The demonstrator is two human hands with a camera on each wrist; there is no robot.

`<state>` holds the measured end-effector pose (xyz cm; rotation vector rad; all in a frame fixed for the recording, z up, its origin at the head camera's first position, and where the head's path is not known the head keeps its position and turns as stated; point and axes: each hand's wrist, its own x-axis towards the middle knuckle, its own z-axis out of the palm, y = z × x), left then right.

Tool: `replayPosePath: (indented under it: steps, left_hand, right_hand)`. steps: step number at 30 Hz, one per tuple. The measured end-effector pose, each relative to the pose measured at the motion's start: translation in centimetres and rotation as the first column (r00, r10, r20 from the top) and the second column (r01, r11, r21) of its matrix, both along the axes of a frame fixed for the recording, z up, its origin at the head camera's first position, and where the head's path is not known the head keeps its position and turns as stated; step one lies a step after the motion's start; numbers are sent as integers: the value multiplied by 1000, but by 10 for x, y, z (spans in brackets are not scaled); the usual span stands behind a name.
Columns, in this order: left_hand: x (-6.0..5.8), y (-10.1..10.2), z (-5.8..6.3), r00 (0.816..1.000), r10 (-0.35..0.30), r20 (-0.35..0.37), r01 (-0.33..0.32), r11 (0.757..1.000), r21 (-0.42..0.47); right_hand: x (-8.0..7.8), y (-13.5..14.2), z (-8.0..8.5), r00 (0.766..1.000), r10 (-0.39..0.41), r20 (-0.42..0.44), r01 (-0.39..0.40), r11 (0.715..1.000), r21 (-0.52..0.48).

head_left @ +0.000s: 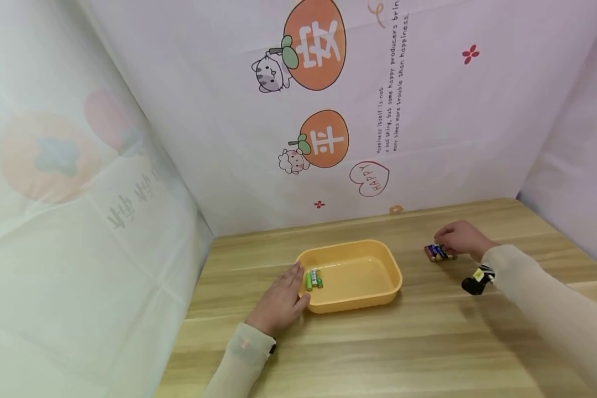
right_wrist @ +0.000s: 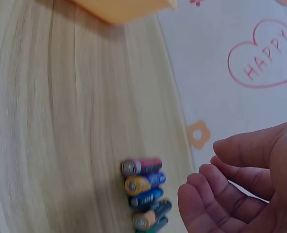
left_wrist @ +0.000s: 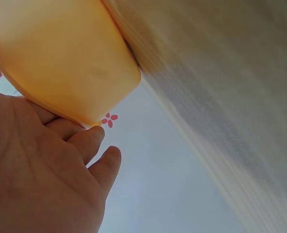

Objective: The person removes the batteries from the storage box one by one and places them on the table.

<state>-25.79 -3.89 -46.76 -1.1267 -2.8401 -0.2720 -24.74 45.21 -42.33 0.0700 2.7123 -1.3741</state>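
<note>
My left hand [head_left: 280, 298] rests against the left end of a yellow plastic tray [head_left: 348, 303], its fingers fairly straight along the rim. From below, the left wrist view shows those fingers [left_wrist: 82, 141] touching the rim of the tray [left_wrist: 65, 58]. Inside the tray, at its left end, lie a few green and white batteries [head_left: 314, 278]. My right hand [head_left: 462, 239] hovers by a row of several batteries [head_left: 436, 252] on the table. In the right wrist view, its fingers are loosely bent, with nothing visible between them, beside red, blue and other coloured batteries [right_wrist: 145, 180].
The wooden table [head_left: 368, 354] runs back to a printed white cloth [head_left: 239, 166] hanging behind it. More white cloth [head_left: 79, 265] hangs at the left side. A black wrist camera [head_left: 475, 283] sits below the right wrist.
</note>
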Motion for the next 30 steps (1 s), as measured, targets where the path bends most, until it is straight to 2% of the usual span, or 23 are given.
replayPosePath:
  steps: [8,16,23,30]
  left_hand:
    - [3,3,1,1000,-5,-13,5,1000,-7]
    - [2,3,-5,998,-1,-55,0,1000,-14]
    - [4,1,-6,998,-7,-69,6,1000,-18]
    - [4,4,-4,999,-10,-51,8,1000,-26]
  right_hand:
    - [3,-26,8,1000,30,-10,-30,999,-13]
    - [1,-56,16,998,61,7,-60,998,-31]
    - [-4,-78,17,997,79,11,-77,993,-88]
    - [-8,-89,24,996,85,-4,-85,986,-140]
